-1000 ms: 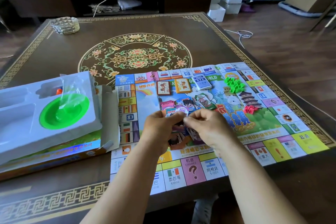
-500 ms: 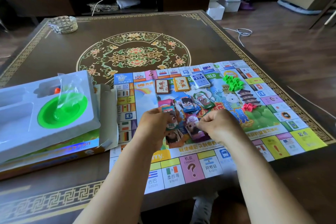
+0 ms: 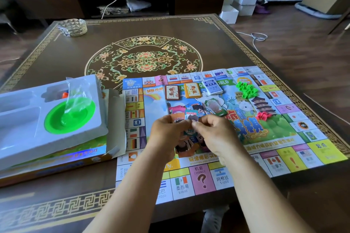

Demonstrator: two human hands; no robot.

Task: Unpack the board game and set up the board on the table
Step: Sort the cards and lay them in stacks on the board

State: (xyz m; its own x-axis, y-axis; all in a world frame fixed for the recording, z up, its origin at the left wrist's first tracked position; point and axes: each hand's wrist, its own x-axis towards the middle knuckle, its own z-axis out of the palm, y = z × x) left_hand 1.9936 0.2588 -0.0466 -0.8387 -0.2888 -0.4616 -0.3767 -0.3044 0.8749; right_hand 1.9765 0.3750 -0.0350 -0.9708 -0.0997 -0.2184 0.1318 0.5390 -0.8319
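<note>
Colourful paper board (image 3: 284, 138) flat, cards (image 3: 191, 115) on it

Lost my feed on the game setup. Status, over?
Left hand and right hand both pinching small cards over the board. Board flat on table. Tray off to the left, nothing blocking.

Board (image 3: 217, 174) lies at table's (image 3: 170, 28) near-right corner, box tray (image 3: 22, 130) at left edge beside it. Three card decks (image 3: 192, 91) along board's far side; ashtray (image 3: 73, 27) at far-left corner.
</note>
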